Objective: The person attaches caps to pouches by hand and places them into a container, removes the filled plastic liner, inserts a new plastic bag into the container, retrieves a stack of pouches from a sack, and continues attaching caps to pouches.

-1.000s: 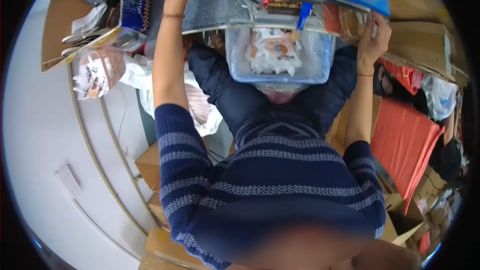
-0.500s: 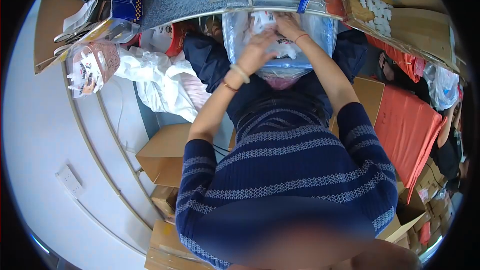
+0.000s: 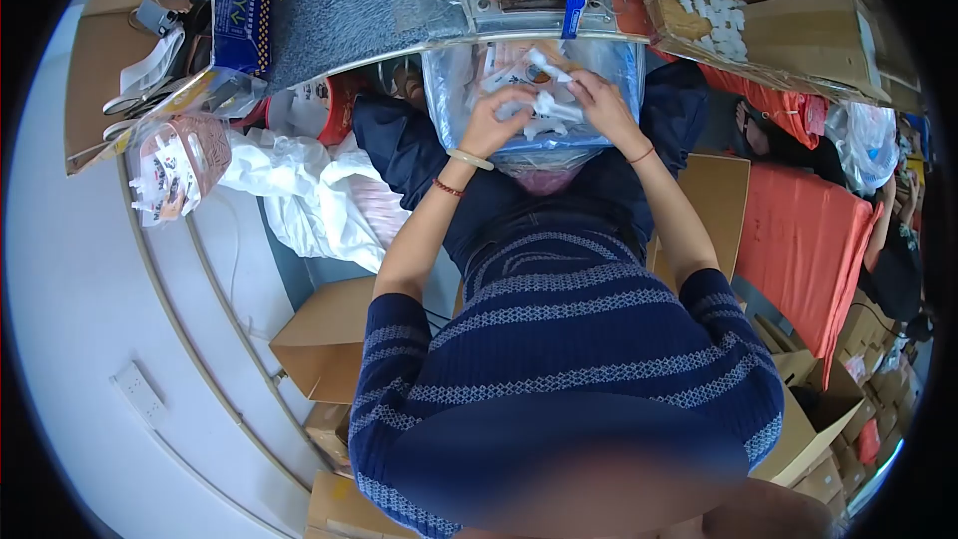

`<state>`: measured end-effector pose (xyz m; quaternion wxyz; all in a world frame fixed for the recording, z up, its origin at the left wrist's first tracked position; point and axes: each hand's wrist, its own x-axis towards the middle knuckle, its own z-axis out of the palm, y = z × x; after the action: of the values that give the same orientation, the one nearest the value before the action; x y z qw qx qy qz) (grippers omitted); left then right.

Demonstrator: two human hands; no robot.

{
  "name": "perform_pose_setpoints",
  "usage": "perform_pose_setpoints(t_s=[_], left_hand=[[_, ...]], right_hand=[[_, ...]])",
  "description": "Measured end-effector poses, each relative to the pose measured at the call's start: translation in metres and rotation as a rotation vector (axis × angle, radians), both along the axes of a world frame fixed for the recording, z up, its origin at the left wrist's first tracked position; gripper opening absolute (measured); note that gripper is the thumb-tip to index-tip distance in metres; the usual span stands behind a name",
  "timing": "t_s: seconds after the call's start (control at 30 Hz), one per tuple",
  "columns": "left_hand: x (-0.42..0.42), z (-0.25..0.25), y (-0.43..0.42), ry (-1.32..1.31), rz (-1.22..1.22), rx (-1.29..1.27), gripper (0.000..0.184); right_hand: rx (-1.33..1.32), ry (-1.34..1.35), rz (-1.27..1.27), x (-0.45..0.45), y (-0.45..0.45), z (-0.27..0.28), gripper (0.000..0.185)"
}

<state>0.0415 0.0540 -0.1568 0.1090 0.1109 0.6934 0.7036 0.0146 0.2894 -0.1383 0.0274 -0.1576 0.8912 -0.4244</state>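
A blue-edged bin (image 3: pixel 431 80) lined with clear plastic sits between my knees, with small white plastic pieces (image 3: pixel 555 108) and printed packaging inside. My right hand (image 3: pixel 607 116) is over its right side, fingers pinched on a white tube-like piece (image 3: pixel 547 66) that points up and left. Opposite it, my left hand (image 3: pixel 495 120) is held over the left side with fingers curved and thumb apart. Its fingertips are close to the loose white pieces; whether they touch one cannot be made out.
A carton of white pieces (image 3: pixel 720 20) stands on the worktop at right. A clear bag of white-tipped items (image 3: pixel 175 170) hangs at left. Cardboard boxes (image 3: pixel 324 339) and red wrapped bundles (image 3: pixel 798 240) surround the seat. Another person's arm (image 3: pixel 880 230) shows at far right.
My hands have moved apart; the left drew back and down, the right shifted right. A white tube-like piece now shows at the right fingertips. The view has shifted slightly.
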Motion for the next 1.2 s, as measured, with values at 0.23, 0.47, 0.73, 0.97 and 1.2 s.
perform_pose_setpoints(t_s=[0.23,0.47,0.73,0.97,1.2], left_hand=[[-0.008,0.039,-0.033,0.035,0.151,-0.071,0.019],[-0.007,0.098,-0.080,-0.164,0.612,0.527,0.019],[-0.039,0.125,-0.100,-0.109,0.592,0.400,0.020],[-0.036,0.106,-0.100,-0.100,0.650,0.539,0.012],[-0.126,0.077,-0.181,0.058,1.106,0.556,0.035]], right_hand=[[-0.190,-0.479,0.247,0.003,-0.009,0.041,0.019],[-0.813,-0.569,0.077,0.002,-0.045,0.060,0.036],[-0.435,-0.053,0.024,-0.002,-0.076,0.069,0.035],[-0.651,-0.390,-0.003,-0.005,-0.070,0.035,0.013],[-0.555,-0.759,-0.167,0.005,0.005,-0.065,0.022]])
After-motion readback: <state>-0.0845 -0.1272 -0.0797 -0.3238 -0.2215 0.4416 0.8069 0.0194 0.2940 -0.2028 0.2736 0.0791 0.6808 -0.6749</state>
